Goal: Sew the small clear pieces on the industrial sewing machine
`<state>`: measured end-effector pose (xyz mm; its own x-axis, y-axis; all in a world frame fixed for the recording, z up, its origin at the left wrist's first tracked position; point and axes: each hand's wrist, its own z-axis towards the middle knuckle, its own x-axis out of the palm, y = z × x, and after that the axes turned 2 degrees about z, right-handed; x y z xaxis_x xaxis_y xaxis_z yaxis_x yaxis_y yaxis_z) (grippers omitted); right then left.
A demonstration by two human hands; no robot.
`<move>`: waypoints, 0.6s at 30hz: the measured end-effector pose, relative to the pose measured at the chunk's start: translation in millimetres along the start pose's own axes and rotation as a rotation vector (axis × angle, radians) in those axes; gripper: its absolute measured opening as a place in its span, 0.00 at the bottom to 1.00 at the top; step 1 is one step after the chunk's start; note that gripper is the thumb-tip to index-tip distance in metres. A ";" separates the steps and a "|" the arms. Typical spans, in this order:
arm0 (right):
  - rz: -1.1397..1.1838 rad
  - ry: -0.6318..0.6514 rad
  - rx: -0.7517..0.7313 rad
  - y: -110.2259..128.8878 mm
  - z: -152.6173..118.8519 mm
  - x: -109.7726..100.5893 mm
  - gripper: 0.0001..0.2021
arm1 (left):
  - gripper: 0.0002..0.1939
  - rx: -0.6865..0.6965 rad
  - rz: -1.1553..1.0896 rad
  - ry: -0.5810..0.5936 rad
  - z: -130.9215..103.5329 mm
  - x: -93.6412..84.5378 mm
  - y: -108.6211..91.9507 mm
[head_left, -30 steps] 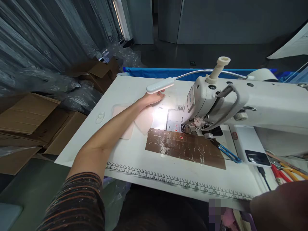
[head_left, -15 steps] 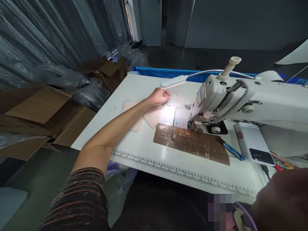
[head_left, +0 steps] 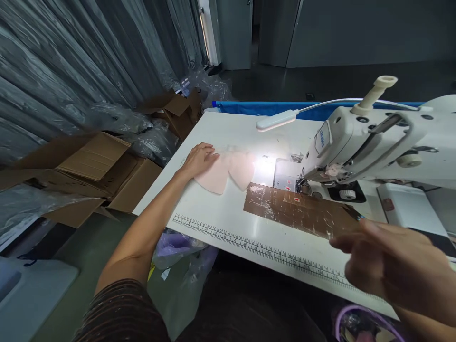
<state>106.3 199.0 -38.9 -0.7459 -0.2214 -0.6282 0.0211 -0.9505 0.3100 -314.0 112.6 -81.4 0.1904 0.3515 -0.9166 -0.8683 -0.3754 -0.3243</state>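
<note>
My left hand [head_left: 200, 160] lies with its fingers apart on the left part of a pale pink fabric piece [head_left: 213, 178]. Beside it, to the right, is another pink piece [head_left: 242, 170] with a pointed lower edge. My right hand [head_left: 388, 266], blurred, hangs over the table's right front with fingers bent; a bit of blue shows by its fingertips, and what it holds is too blurred to tell. A brown taped board [head_left: 288, 211] lies in front of the white sewing machine [head_left: 356, 137], near its needle area.
A lamp [head_left: 277, 120] shines on the white table [head_left: 228, 223], which has a printed ruler [head_left: 256, 244] along its front edge. A white box-like device [head_left: 413, 204] sits right of the machine head. Open cardboard boxes [head_left: 94, 156] stand left. A purple-rimmed container [head_left: 370, 318] is at lower right.
My left hand has moved left from near the lamp onto the pink fabric and opened. My right hand has come up over the table toward the blue tool. The view has shifted left.
</note>
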 end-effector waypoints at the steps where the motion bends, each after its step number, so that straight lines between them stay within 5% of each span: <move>1: 0.013 -0.008 -0.026 -4.2 5.1 7.5 0.36 | 0.17 -0.026 -0.014 -0.024 -4.4 2.3 3.1; 5: -0.064 -0.005 -0.157 -18.6 13.3 24.9 0.36 | 0.15 -0.058 -0.075 -0.132 -11.0 13.7 7.3; 10: -0.064 0.001 -0.181 -34.5 6.7 41.1 0.33 | 0.13 0.069 0.079 -0.269 -11.0 11.8 5.6; 14: -0.010 -0.021 -0.154 -44.8 -2.7 58.5 0.30 | 0.09 0.448 0.174 -0.259 -20.7 10.7 -19.5; 18: 0.022 0.084 -0.059 -43.7 -8.3 69.2 0.30 | 0.10 0.915 0.109 -0.071 -43.7 26.8 -80.3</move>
<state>59.3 223.4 -101.8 -0.6867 -0.2572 -0.6799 0.0774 -0.9559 0.2834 -219.1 114.7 -90.2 0.0844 0.4171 -0.9049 -0.9092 0.4039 0.1014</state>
